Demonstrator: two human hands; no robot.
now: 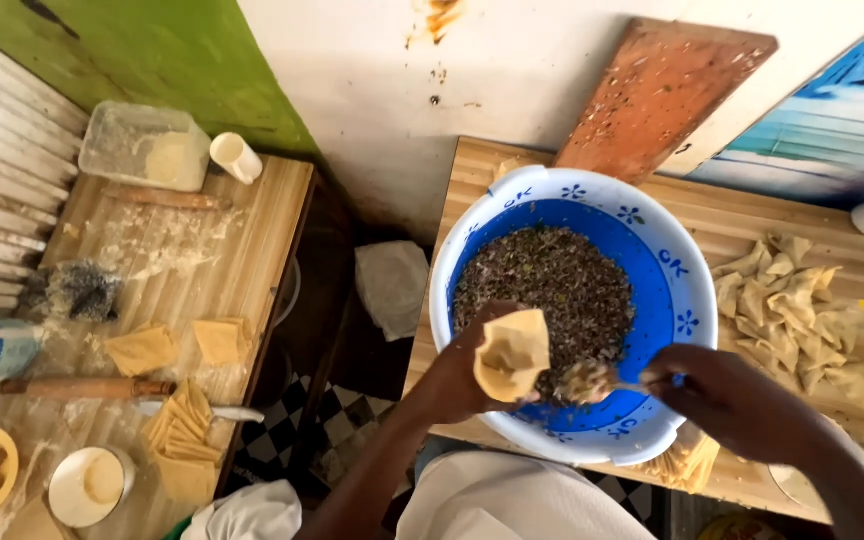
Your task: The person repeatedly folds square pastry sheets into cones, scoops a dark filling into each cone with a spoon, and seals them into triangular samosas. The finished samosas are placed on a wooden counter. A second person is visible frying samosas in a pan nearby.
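A: Hands?
B: Left hand (452,375) at 6 o'clock of blue basin (677,290), fingers clamped on a folded pastry cone (512,352), open end up. Right hand (727,395) at 5 o'clock of basin, fingers closed on a spoon (612,382), heaped with filling, bowl just beside the cone.
A: Basin contents?
B: Dark minced filling (542,280), piled toward 9 o'clock side. Sits on the right tabletop (722,225).
A: Around it?
B: Heap of folded pastries (787,310) at 3 o'clock. Strips stack (682,465) at 5 o'clock, partly hidden under basin rim. Wooden board (662,95) leaning on wall at 12 o'clock.
A: Left side?
B: Separate left tabletop (262,230), floured. Cut pastry strips (180,425) and knife (202,410) near edge, rolling pin (87,387) beyond, two square sheets (182,345), then plastic tub (147,147) at far end.
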